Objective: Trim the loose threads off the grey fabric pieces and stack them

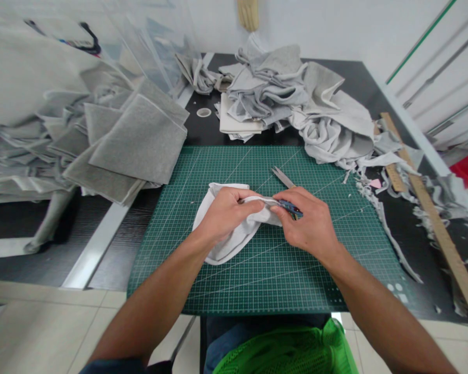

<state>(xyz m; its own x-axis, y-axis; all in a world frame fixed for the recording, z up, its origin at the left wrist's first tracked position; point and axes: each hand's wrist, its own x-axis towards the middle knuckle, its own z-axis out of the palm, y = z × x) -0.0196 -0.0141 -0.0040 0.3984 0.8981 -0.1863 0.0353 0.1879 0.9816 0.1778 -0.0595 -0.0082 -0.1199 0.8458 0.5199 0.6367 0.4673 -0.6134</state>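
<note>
A light grey piece of fabric point(234, 239) with a pale folded edge lies bunched over the green cutting mat point(218, 291). My left hand point(230, 210) pinches its upper edge between thumb and fingers. A short way to the right, my right hand point(308, 221) is closed round scissors with dark blue handles point(290, 208). Their metal blades point(283, 177) stick out beyond the fingers, pointing up and to the left, away from the cloth. The right thumb and forefinger also pinch the fabric's edge, drawn between both hands. Part of the handles is hidden in my right palm.
Grey fabric pieces point(140, 140) are stacked at left; a crumpled heap point(273, 78) lies behind the mat. A tape roll point(204, 112) sits near it. Wooden rulers point(432, 208) and fabric scraps point(386, 223) lie at right. Green mesh point(288, 350) covers my lap.
</note>
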